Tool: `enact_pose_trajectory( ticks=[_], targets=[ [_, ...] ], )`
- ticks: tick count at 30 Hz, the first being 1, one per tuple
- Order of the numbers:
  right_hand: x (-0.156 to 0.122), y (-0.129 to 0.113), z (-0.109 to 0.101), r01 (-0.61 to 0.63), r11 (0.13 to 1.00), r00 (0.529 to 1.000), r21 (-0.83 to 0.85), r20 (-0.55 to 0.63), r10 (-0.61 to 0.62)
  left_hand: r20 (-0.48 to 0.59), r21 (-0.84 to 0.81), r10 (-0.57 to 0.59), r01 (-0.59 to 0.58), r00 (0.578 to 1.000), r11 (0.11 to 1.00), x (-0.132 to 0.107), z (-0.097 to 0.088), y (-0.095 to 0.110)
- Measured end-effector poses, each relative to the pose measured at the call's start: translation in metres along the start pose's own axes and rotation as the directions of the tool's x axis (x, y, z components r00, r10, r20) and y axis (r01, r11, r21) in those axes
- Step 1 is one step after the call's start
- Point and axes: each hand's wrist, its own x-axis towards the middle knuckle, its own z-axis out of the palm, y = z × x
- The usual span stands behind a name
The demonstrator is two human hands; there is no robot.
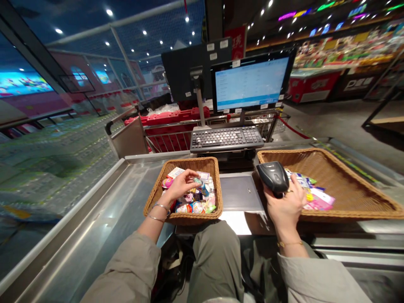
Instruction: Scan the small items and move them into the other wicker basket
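My left hand (182, 184) reaches into the small wicker basket (158, 189) and pinches a small packet (198, 182) among several colourful packets (197, 204) lying there. My right hand (285, 204) is wrapped round the handle of a black barcode scanner (273, 176), holding it upright over the near left corner of the large wicker basket (353, 185). A few packets (315, 195) lie in that larger basket just right of the scanner. A flat scanning plate (241, 193) sits between the two baskets.
A keyboard (225, 138) and lit monitor (251, 83) stand behind the baskets, with a second dark screen (186, 71) to their left. A steel counter (104, 210) runs down the left. Red baskets in a metal cart (172, 126) lie behind. My knees (217, 252) are under the counter.
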Motion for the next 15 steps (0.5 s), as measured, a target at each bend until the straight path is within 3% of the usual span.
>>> enact_pose_trajectory(
  ticks=[4, 8, 11, 15],
  targets=[
    [0.0, -0.001, 0.0, 0.007, 1.0, 1.0, 0.001, -0.01, -0.007, 0.115, 0.262, -0.089, 0.056, 0.989, 0.964, -0.008, -0.014, -0.012],
    [0.0, -0.002, 0.0, 0.029, 1.0, 1.0, 0.003, -0.007, -0.029, 0.249, 0.619, -0.217, 0.018, 0.944, 0.785, -0.01, -0.024, -0.011],
    [0.0, -0.003, 0.0, 0.029, 1.0, 1.0, -0.005, -0.003, -0.029, 0.291, 0.747, -0.242, -0.062, 0.926, 0.662, -0.01, -0.019, -0.005],
    [0.002, -0.004, -0.002, -0.012, 1.0, 1.0, -0.013, 0.007, 0.012, 0.241, 0.807, -0.26, -0.044, 0.935, 0.589, -0.011, 0.0, 0.003]
  ],
)
